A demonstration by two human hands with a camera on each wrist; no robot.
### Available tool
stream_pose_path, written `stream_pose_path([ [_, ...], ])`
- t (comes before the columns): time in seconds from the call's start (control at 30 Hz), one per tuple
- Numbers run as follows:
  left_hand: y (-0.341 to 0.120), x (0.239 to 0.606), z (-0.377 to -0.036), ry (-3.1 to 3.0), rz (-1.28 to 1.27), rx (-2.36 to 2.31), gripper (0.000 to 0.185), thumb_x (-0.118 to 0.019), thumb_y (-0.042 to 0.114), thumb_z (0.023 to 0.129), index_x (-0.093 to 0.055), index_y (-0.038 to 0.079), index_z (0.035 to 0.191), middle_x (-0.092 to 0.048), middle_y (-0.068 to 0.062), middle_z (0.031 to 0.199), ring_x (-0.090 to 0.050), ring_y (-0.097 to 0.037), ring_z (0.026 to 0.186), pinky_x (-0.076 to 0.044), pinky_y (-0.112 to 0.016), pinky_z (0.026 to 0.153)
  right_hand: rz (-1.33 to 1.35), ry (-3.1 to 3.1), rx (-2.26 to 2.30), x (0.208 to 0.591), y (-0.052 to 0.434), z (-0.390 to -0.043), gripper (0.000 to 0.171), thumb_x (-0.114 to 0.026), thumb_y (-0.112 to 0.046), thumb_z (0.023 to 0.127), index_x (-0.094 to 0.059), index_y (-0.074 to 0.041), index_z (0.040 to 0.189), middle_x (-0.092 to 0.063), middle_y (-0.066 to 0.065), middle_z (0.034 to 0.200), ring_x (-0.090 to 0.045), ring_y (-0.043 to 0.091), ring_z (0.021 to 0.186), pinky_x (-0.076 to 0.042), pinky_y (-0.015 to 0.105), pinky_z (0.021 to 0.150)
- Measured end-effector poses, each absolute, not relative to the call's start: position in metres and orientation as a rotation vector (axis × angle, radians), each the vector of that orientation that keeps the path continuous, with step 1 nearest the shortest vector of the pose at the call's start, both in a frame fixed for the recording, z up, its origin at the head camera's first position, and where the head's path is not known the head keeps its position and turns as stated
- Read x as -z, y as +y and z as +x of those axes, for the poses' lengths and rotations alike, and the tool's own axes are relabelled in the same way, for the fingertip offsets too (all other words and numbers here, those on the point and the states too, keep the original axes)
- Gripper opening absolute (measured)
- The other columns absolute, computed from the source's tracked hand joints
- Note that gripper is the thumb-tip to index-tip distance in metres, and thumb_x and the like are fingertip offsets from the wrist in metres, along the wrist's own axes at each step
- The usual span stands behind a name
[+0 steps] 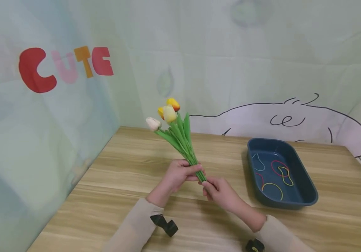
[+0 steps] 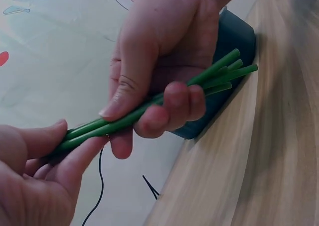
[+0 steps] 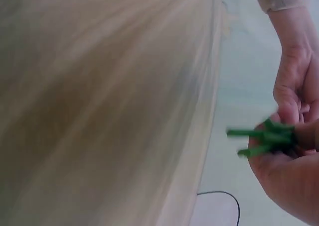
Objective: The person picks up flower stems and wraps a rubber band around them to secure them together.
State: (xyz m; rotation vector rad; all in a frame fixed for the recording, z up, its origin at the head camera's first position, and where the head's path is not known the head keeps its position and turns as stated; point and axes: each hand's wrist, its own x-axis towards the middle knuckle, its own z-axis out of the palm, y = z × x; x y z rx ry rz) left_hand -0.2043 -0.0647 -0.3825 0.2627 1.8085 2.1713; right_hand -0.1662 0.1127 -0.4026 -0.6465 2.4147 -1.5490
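While left grip [image 1: 177,175] and right grip [image 1: 224,193] clasp tulips [image 1: 179,137], wood-grain table [image 1: 123,164] below, CUTE-lettered backdrop [image 1: 73,105] beyond

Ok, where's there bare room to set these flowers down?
Bare table: left of the left sleeve, out to the left edge; between the flowers and tray, beyond the right grip; and a strip right of the tray. Crowded: the middle, where the left grip and right grip hold the flowers, and inside the tray, where bands lie.

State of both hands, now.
Left hand: closed, pinching the tulip stems nearer the blooms.
Right hand: closed, holding the same stems nearer their bottom ends.
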Motion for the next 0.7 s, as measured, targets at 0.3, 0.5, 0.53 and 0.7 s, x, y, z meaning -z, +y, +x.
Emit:
stream_pose_path([
  [0.3,-0.069,0.376,-0.204,1.832,0.319,-2.23,0.026,-0.06,-0.001,0.092,-0.058,-0.024,0.105,-0.072,-0.007,0.08,-0.071,-0.013,0.076,-0.06,-0.03,0.076,-0.597,2.591,1.449,0.357,0.168,-0.17,0.042,-0.051,-0.022,0.101,-0.052,0.008,0.131,-0.067,0.019,0.112,-0.065,0.026,0.095,-0.058,0.026,0.078],
  [0.5,-0.073,0.371,-0.204,1.836,0.349,-2.232,0.027,-0.062,0.001,0.092,-0.059,-0.023,0.104,-0.073,-0.009,0.083,-0.071,-0.014,0.078,-0.06,-0.029,0.075,-0.506,2.891,1.279,0.336,0.226,-0.176,0.039,-0.057,-0.023,0.098,-0.056,0.003,0.127,-0.067,0.017,0.112,-0.065,0.02,0.094,-0.058,0.025,0.075],
  [0.53,-0.074,0.371,-0.204,1.839,0.357,-2.228,0.027,-0.062,0.001,0.092,-0.059,-0.023,0.104,-0.073,-0.01,0.083,-0.071,-0.014,0.078,-0.06,-0.029,0.075,-0.491,2.919,1.239,0.337,0.235,-0.178,0.038,-0.059,-0.023,0.098,-0.057,0.003,0.126,-0.067,0.017,0.112,-0.065,0.018,0.093,-0.057,0.024,0.074],
  [0.7,-0.076,0.369,-0.204,1.854,0.373,-2.227,0.026,-0.062,0.001,0.092,-0.059,-0.023,0.103,-0.073,-0.01,0.083,-0.071,-0.013,0.077,-0.06,-0.027,0.073,-0.486,2.969,1.042,0.353,0.271,-0.186,0.033,-0.063,-0.021,0.095,-0.063,0.004,0.117,-0.069,0.013,0.106,-0.063,0.011,0.088,-0.055,0.019,0.072],
])
